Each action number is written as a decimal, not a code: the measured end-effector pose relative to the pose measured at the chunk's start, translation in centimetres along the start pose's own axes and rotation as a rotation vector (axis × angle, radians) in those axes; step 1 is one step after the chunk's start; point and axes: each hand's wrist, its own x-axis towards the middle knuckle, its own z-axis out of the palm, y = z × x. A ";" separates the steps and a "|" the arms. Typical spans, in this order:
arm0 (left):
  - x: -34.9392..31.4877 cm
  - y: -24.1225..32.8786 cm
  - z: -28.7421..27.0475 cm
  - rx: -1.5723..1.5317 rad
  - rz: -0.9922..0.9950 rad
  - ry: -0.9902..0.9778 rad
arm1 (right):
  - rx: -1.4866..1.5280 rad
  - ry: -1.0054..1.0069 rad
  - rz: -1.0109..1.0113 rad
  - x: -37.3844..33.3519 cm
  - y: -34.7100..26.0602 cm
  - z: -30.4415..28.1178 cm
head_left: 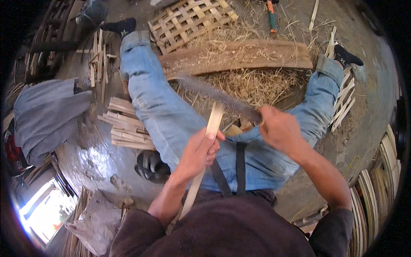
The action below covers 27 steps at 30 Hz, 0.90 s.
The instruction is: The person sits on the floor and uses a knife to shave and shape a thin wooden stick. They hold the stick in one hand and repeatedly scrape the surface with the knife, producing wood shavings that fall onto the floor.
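My left hand (200,150) is closed round a flat, pale bamboo strip (215,116), which slants up from beside my body to between my thighs. In my right hand (280,130) is the handle end of a long dark blade (218,95), smeared by motion, that looks like a large knife. It reaches left and away from me, across or just above the strip's far end; whether they touch I cannot tell. Beyond the blade lies a thick curved wooden plank (239,55), with curly shavings (257,88) on and around it.
Split strips lie in a stack (126,124) left of my left leg, near dark sandals (152,167). A woven bamboo panel (192,21) and an orange-and-green-handled tool (271,17) lie farther off. More strips (343,98) lie by my right leg. Grey cloth (49,115) hangs at left.
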 end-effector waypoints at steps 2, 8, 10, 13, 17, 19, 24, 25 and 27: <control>0.0 0.2 0.1 -0.001 -0.001 0.019 | -0.013 -0.008 -0.048 -0.2 -0.2 0.7; 0.6 0.2 0.1 0.036 0.011 0.010 | -0.005 0.035 -0.108 0.2 -0.3 0.5; 0.5 0.0 0.2 0.063 0.012 0.033 | -0.057 -0.014 -0.041 0.3 -0.2 1.2; 0.8 -0.1 0.0 0.152 0.075 0.024 | -0.039 0.018 0.018 0.8 0.3 0.5; 1.2 -0.8 -0.1 0.266 0.109 -0.012 | -0.091 0.031 -0.105 0.4 -0.2 0.8; 2.1 0.1 -0.3 0.367 0.132 -0.063 | 0.041 0.061 0.194 2.5 1.1 0.8; 2.9 2.3 -1.3 0.651 0.002 -0.268 | 1.019 -0.038 0.417 3.9 -0.6 2.8; 3.0 2.8 -1.6 0.707 0.093 -0.255 | 0.962 -0.085 0.361 4.1 -0.5 3.2; 2.7 3.9 -2.4 0.834 0.271 -0.215 | 0.833 -0.040 0.325 4.4 0.1 4.1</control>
